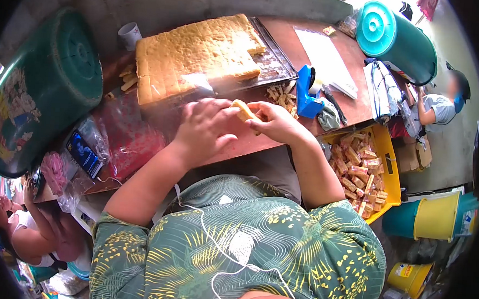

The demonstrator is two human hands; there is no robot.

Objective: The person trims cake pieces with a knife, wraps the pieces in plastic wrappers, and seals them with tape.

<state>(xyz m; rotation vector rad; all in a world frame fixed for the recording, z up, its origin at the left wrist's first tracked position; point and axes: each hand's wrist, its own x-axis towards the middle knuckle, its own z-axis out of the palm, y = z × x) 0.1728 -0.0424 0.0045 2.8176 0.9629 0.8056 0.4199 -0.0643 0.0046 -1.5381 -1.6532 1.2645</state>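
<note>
Over the table's front edge, my right hand point(277, 123) grips a small yellow-brown cake piece point(245, 112) between thumb and fingers. My left hand point(204, 127) is raised just left of the piece, fingers spread, its fingertips close to the piece's left end. Behind both hands lies a large slab of golden cake point(195, 55), cut away at its right side, on a dark metal tray point(279, 57). A blue tape dispenser point(309, 96) stands right of the hands, beside a heap of cake scraps point(283, 97).
A yellow crate point(391, 176) of wrapped pieces is at the right. Green drums point(75, 76) stand left and back right. A phone point(84, 153) and clear plastic lie at left; a white board point(328, 59) lies behind. One person sits at far right, another at lower left.
</note>
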